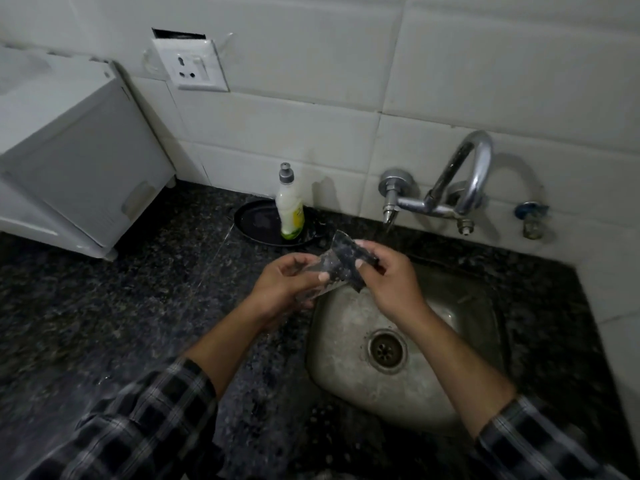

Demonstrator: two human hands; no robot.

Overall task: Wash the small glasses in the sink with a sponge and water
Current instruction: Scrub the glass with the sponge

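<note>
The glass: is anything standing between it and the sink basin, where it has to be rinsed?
Nothing visible stands in the way. The left hand holds the glass at the left rim of the sink, and the right hand presses the sponge on it.

Black speckled desk (138, 306), white wall tiles (485, 81), dark plaid sleeve (138, 417), white-and-yellow-green bottle (291, 209), silver sink (346, 323).

The left hand (284, 282) and right hand (391, 278), gripping a small glass (330, 252) and a dark sponge (356, 268), are crowding the sink's (332, 362) far-left corner, leaving the basin around the drain (386, 348) open. The tap (474, 168) is jutting over the far rim. A soap bottle (291, 209) is standing on a black plate (254, 220) just behind the hands. A white appliance (79, 161) is blocking the bench's (104, 306) far left.
</note>
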